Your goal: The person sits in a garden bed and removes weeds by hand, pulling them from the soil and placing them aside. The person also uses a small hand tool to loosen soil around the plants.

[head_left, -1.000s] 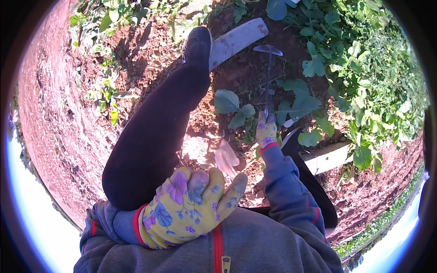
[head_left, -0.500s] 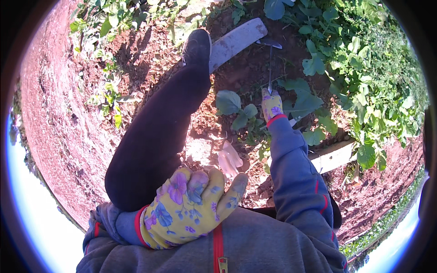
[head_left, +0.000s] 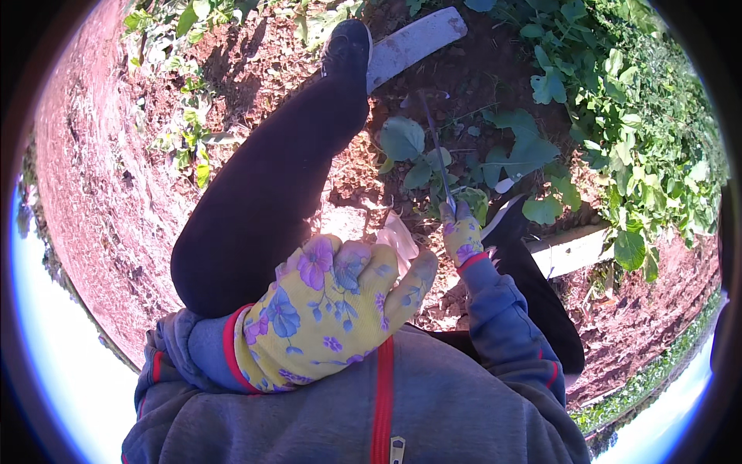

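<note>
My right hand (head_left: 464,237), in a yellow flowered glove with a red cuff, is closed around the handle end of a hand hoe (head_left: 437,147). Its thin metal shaft points away from me over dark soil; the blade end is blurred near the tip. Beside the shaft grow broad green leaves (head_left: 403,139), with a larger leafy plant (head_left: 525,151) on its right. My left hand (head_left: 317,317), gloved alike, is held in front of my body near my bent left knee. Its fingers are curled, and the palm side is hidden.
A pale board (head_left: 417,46) lies by my left shoe (head_left: 347,50). Another pale board (head_left: 572,249) lies right of my other shoe (head_left: 506,219). Dense green plants (head_left: 657,131) fill the right side. A pale pink scrap (head_left: 398,240) lies beyond my left hand.
My right hand has drawn the hoe back toward my body, and its shaft now tilts to the left. The left hand has risen slightly in view, still curled. The view has shifted a little.
</note>
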{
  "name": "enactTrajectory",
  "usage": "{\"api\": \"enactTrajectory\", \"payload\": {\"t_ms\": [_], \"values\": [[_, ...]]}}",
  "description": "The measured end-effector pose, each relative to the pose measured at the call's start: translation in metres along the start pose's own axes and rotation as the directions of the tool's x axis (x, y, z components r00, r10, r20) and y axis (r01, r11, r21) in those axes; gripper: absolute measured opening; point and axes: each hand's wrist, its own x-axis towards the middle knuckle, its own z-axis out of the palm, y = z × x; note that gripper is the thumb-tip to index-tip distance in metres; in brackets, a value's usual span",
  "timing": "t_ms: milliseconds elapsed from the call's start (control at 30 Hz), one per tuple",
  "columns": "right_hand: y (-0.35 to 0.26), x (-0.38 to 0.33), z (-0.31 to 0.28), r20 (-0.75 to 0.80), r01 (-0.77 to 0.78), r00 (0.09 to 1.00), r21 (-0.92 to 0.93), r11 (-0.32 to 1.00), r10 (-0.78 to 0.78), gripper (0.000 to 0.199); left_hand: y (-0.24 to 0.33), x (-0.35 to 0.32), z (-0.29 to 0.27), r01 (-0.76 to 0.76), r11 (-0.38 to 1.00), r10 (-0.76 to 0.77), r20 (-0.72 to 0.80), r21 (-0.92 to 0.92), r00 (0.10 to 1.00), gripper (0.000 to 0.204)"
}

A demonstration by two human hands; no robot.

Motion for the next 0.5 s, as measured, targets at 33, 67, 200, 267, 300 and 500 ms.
{"api": "enactTrajectory", "payload": {"t_ms": [33,67,200,267,300,500], "values": [[-0.005,0.001,-0.004,-0.024,-0.017,1.0,0.042,0.999,0.018,0.056,-0.006,-0.001,-0.001,-0.062,0.996,0.058,0.061,0.065,0.996,0.044],[-0.003,0.004,-0.002,-0.096,0.001,0.995,0.065,0.998,0.005,0.053,-0.009,0.0,0.002,-0.032,0.998,0.03,0.049,0.049,0.998,0.045],[0.051,0.018,0.019,-0.116,0.011,0.993,-0.12,0.993,-0.025,0.047,-0.03,0.02,-0.003,0.032,0.999,-0.037,-0.159,-0.033,0.987,0.049],[0.058,0.024,0.012,-0.133,0.058,0.989,-0.023,0.998,-0.061,0.046,-0.045,0.025,-0.016,0.093,0.976,-0.146,-0.276,-0.197,0.95,0.043],[0.047,0.017,0.008,-0.13,0.082,0.988,0.023,0.996,-0.078,0.046,-0.05,0.028,-0.018,0.12,0.893,-0.277,-0.318,-0.435,0.907,0.037],[0.027,0.003,-0.012,-0.176,0.014,0.984,0.139,0.99,0.011,0.051,-0.121,0.083,-0.062,-0.337,0.395,-0.58,-0.517,-0.855,0.63,0.02]]}}
